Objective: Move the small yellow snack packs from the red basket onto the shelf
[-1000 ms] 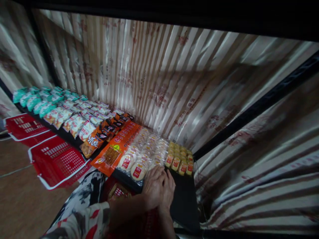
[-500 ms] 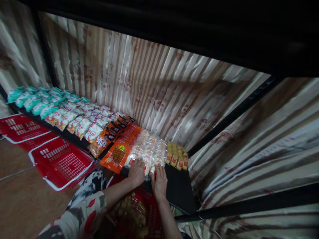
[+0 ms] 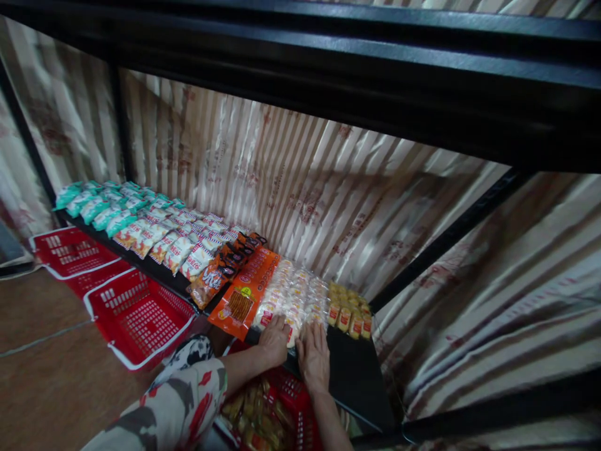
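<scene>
Here, left hand (image 3: 275, 340) and right hand (image 3: 313, 357) side by side, palms down, flat on pale round-cake packets (image 3: 292, 300) at the black shelf (image 3: 357, 382) front, apparently squaring rows; yellow packets (image 3: 350, 310) just right, orange packet (image 3: 244, 294) left.

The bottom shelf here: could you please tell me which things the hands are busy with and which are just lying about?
In hand:
left hand and right hand, flat on the white round packets
black shelf

Lying about:
yellow packets
orange packets
green packets
red baskets
striped curtain
</scene>
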